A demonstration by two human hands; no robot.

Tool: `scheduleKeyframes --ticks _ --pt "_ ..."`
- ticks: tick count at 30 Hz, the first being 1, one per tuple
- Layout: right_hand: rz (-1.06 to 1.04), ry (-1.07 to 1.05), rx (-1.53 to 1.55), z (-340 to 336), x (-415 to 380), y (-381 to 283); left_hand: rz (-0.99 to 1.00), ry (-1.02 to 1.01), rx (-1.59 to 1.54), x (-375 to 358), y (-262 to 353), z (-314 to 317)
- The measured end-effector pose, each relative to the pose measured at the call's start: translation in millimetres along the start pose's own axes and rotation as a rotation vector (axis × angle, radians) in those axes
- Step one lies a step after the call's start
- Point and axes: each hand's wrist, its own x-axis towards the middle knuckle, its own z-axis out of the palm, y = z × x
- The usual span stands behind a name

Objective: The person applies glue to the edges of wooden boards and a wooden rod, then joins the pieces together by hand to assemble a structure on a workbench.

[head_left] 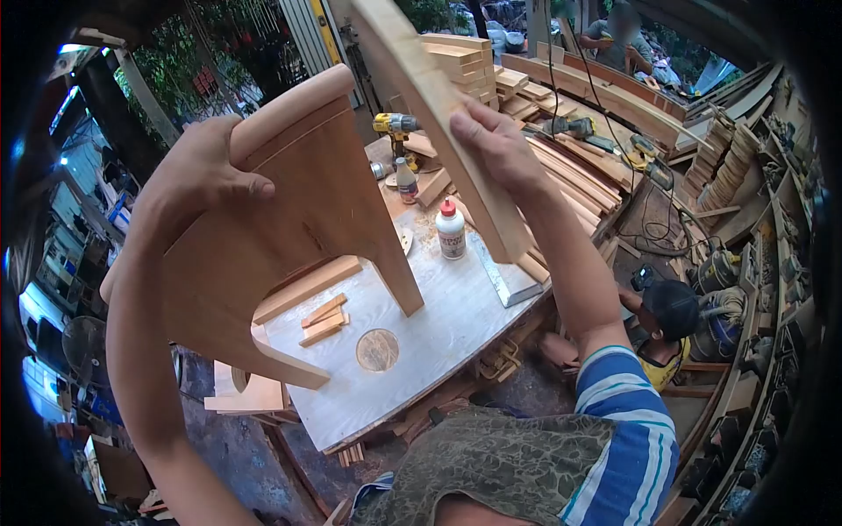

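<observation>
My left hand [206,167] is wrapped over the rounded top edge of a wooden panel with two legs [307,184], its thumb pressed on the face. The panel stands tilted on the worktable [421,351], its legs spread apart with an arched gap between. My right hand [500,145] grips a long, pale wooden board [438,105] by its edge, held up above the table and apart from the panel. Below the board stands a white glue bottle with a red cap [451,232]. Small wood offcuts [324,320] lie under the arch.
A yellow drill [396,127] and a brown bottle [406,180] stand behind. A metal square [504,276] lies by the table edge. Stacked wooden strips [570,175] and power tools [574,127] fill the right. A person in a cap [671,307] crouches right; another person [618,44] works far back.
</observation>
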Motion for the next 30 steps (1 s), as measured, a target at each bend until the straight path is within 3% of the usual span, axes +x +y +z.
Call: scheduleKeyframes --ticks 3,5,11,14,17,19,21,22,27,30 --pt "0.117 0.033 0.061 8.6 -9.9 0.0 -0.061 -0.042 0.010 -5.2 2.1 -1.0" --pt "0.064 -0.119 0.074 10.8 -4.5 5.7 -0.035 -0.021 -0.034 -2.1 -1.4 -2.7" --pt "-0.084 -0.069 -0.044 15.1 0.1 0.5 0.055 0.002 0.057 8.0 -15.1 -0.8" --pt "0.059 -0.060 -0.063 11.2 -2.9 -11.8 0.043 -0.012 -0.009 4.1 -4.5 -1.7" --pt "0.000 -0.128 -0.030 15.9 -4.0 -10.0 -0.007 -0.029 -0.047 4.5 -5.0 -1.7" --pt "0.094 -0.133 0.048 14.9 -2.4 -10.9 0.055 0.007 0.038 4.6 -8.5 -0.8" --pt "0.006 -0.018 0.059 16.4 2.1 -5.1 0.026 -0.001 0.033 1.7 -2.0 -3.8" --pt "-0.007 -0.105 0.000 18.4 -2.3 -8.8 0.003 -0.013 0.034 0.7 0.8 -4.8" --pt "0.020 -0.022 -0.054 18.7 -29.2 -7.8 -0.023 -0.001 0.055 -2.1 2.0 -4.6" --pt "-0.138 0.094 -0.072 19.6 -72.2 22.0 -0.084 -0.040 0.045 0.1 -5.4 -3.9"
